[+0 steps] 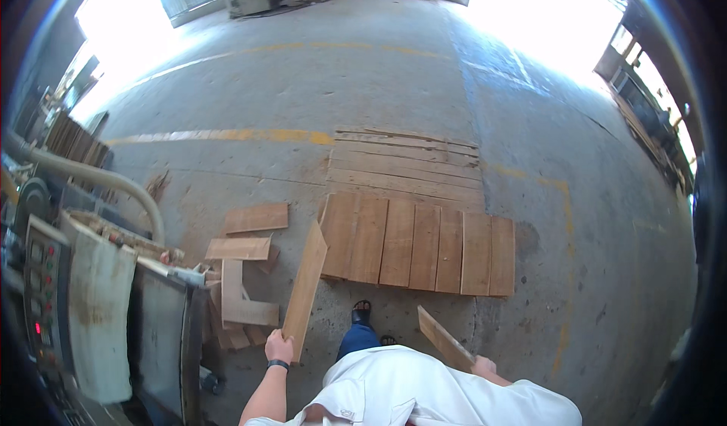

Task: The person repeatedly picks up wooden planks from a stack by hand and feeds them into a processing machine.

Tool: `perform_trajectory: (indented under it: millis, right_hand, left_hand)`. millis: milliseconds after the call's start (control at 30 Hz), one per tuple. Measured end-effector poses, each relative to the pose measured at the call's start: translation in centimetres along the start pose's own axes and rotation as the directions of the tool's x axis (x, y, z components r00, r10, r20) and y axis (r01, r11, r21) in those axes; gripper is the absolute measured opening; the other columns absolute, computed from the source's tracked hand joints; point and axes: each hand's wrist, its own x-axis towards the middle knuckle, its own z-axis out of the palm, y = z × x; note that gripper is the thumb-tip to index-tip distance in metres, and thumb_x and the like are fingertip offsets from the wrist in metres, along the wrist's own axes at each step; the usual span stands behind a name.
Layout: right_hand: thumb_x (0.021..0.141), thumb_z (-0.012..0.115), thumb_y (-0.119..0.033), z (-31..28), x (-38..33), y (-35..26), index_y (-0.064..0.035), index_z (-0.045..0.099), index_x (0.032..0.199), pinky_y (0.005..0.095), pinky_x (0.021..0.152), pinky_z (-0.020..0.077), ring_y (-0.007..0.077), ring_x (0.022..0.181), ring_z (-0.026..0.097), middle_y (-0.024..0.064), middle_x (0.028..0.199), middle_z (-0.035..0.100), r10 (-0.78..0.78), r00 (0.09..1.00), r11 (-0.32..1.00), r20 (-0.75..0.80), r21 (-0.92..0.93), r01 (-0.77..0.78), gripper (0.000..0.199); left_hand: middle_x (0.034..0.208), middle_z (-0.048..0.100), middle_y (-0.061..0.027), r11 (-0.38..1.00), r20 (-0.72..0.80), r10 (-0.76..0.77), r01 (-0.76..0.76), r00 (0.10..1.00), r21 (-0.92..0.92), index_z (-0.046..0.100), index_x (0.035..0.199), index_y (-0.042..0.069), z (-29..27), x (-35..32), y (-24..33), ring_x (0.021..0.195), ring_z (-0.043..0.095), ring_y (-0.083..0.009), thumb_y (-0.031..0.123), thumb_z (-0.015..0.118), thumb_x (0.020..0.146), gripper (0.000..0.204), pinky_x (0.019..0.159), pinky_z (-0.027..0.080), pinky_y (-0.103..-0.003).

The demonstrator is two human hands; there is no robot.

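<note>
My left hand (pixel 279 347) is closed around the near end of a long wooden board (pixel 306 293), which points away from me and tilts a little to the right. Lower right, my right hand (pixel 483 366) grips the end of a second wooden board (pixel 443 338), seen partly edge-on. Beyond my feet, a row of several wooden boards (pixel 397 244) lies side by side on the floor. The far end of the left board comes close to the row's left end. Loose board offcuts (pixel 232 290) are scattered left of my left hand.
At the left stands a machine with a control panel (pixel 47 297) and a thick grey hose (pixel 113 180). Wooden planks (pixel 409 165) set in the floor lie beyond the row. Stacked boards (pixel 72 142) stand far left. Yellow lines (pixel 568 274) mark the concrete floor.
</note>
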Motion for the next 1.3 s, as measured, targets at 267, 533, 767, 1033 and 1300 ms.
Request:
perform_trajectory:
  millis: [267, 533, 767, 1033, 1300]
  right_hand:
    - [0.087, 0.067, -0.028, -6.0, 1.6, -5.9, -0.0093, 0.064, 0.118, 0.0479, 0.093, 0.051, 0.039, 0.109, 0.065, 0.0204, 0.113, 0.069, -0.283, 0.937, 0.952, -0.203, 0.061, 0.3, 0.036]
    - [0.083, 0.073, -0.021, -5.4, 0.7, -14.4, 0.0065, 0.061, 0.116, 0.04, 0.087, 0.0519, 0.0323, 0.1, 0.069, 0.0241, 0.106, 0.07, -0.515, 0.693, 0.641, -0.505, 0.31, 0.702, 0.045]
    - [0.087, 0.07, -0.014, -4.1, -10.9, -29.3, 0.0035, 0.062, 0.113, 0.0331, 0.081, 0.0506, 0.0177, 0.089, 0.064, 0.0079, 0.099, 0.068, -0.781, 0.508, 0.225, -0.364, 0.594, 0.772, 0.032]
    - [0.087, 0.07, -0.014, 2.9, -26.6, -48.1, 0.0025, 0.062, 0.118, 0.0309, 0.083, 0.0499, 0.015, 0.092, 0.063, 0.0064, 0.103, 0.068, -0.947, 0.316, 0.165, -0.055, 0.762, 0.627, 0.036]
    - [0.087, 0.075, -0.022, 11.5, -33.4, -62.7, 0.002, 0.062, 0.122, 0.0324, 0.085, 0.0508, 0.0171, 0.096, 0.065, 0.009, 0.109, 0.069, -0.935, 0.304, 0.342, 0.181, 0.68, 0.648, 0.045]
  left_hand:
    - [0.098, 0.072, -0.0187, 0.779, -0.198, -0.293, 0.114, 0.935, -0.616, 0.067, 0.109, -0.005, 1.4, -11.7, -4.6, 0.093, 0.07, -0.0289, 0.007, 0.073, 0.079, 0.033, 0.085, 0.052, -0.036]
    - [0.109, 0.068, -0.0056, 0.147, -0.095, -0.424, -0.035, 0.901, -0.989, 0.061, 0.122, -0.005, -3.1, -20.8, -8.6, 0.096, 0.064, -0.0138, 0.006, 0.071, 0.087, 0.038, 0.088, 0.05, -0.028]
    - [0.111, 0.068, -0.0086, 0.113, -0.128, -0.649, -0.072, 0.75, -0.991, 0.06, 0.122, -0.005, -5.6, -26.8, -19.2, 0.098, 0.065, -0.0182, 0.016, 0.076, 0.087, 0.044, 0.087, 0.051, -0.031]
    - [0.114, 0.068, -0.0134, 0.048, -0.048, -0.779, -0.017, 0.625, -0.999, 0.059, 0.121, -0.01, -8.9, -30.6, -33.2, 0.1, 0.066, -0.0222, 0.02, 0.078, 0.086, 0.05, 0.089, 0.051, -0.033]
    - [0.126, 0.063, -0.0191, -0.087, 0.117, -0.811, 0.081, 0.573, -0.993, 0.055, 0.129, -0.01, -9.1, -30.0, -43.2, 0.113, 0.063, -0.0282, 0.026, 0.078, 0.086, 0.06, 0.096, 0.049, -0.037]
